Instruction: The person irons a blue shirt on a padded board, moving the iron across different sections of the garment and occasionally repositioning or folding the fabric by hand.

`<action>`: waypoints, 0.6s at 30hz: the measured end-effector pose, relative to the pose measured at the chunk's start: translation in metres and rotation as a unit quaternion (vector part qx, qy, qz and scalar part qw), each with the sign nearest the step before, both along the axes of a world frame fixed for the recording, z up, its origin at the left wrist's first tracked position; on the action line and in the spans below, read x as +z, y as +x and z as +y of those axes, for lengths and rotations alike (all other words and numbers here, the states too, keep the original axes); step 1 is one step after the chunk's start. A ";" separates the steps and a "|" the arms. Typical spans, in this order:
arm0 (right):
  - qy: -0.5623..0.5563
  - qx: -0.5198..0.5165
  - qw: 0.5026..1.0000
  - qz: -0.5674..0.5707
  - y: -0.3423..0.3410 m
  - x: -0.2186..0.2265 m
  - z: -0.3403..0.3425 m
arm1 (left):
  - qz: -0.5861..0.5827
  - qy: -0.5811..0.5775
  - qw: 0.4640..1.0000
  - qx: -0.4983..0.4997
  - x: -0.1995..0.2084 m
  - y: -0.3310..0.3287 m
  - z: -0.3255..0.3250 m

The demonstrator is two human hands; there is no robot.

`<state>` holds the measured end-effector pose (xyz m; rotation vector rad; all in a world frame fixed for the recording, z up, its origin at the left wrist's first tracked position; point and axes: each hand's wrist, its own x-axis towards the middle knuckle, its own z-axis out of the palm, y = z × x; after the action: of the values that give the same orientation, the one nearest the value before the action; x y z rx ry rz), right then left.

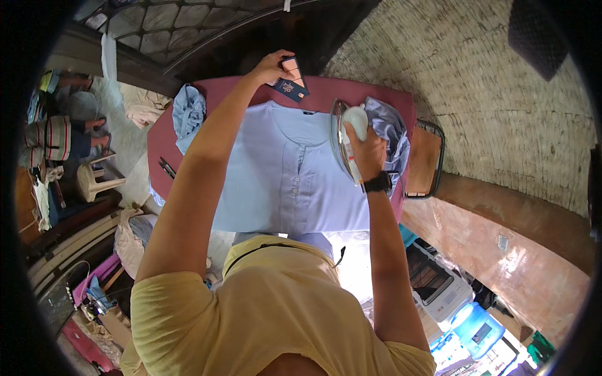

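Note:
A light blue button-front shirt [257, 163] lies spread out on a maroon-covered ironing board [216, 88], its neckline toward the far edge. My left hand [276, 67] reaches across to that edge, fingers closed on a flat dark blue card-like thing [291, 89] with pinkish panels; its exact kind is unclear. On the right, my right hand [370, 152] is wrapped round a white iron [355, 122], tipped up with its shiny plate facing left. A dark band circles my right wrist. Behind that hand is a bunched grey-blue cloth [389, 122].
A crumpled blue garment [188, 116] and a thin black object [167, 168] lie at the board's left end. A black metal frame [439, 160] juts from its right end. At left are a wooden stool [97, 178] and another person's feet [100, 141]. A textured wall [464, 106] rises at right.

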<state>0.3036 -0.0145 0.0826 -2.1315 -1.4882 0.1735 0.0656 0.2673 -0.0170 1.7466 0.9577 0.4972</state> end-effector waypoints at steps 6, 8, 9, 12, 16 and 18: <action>-0.039 -0.018 0.999 0.009 -0.002 0.013 0.029 | 0.058 0.098 0.993 0.001 0.066 -0.011 -0.039; -0.050 -0.039 0.998 0.000 -0.001 0.013 0.031 | 0.021 0.106 0.994 0.004 0.085 -0.015 -0.057; -0.059 -0.046 0.997 0.006 -0.002 0.014 0.033 | 0.010 0.098 0.995 -0.005 0.103 -0.019 -0.074; -0.071 -0.053 0.996 0.029 -0.004 0.014 0.036 | 0.002 0.106 0.993 -0.044 0.120 -0.033 -0.139; -0.081 -0.046 0.995 0.038 -0.001 0.017 0.039 | 0.124 0.194 0.949 -0.217 0.116 -0.044 -0.227; -0.088 -0.046 0.995 0.021 -0.003 0.017 0.043 | 0.133 0.147 0.961 -0.190 0.117 -0.043 -0.241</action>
<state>0.3007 0.0283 0.0993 -2.3154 -1.3934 0.3246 0.0225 0.0264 0.1001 2.2497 0.7257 0.1595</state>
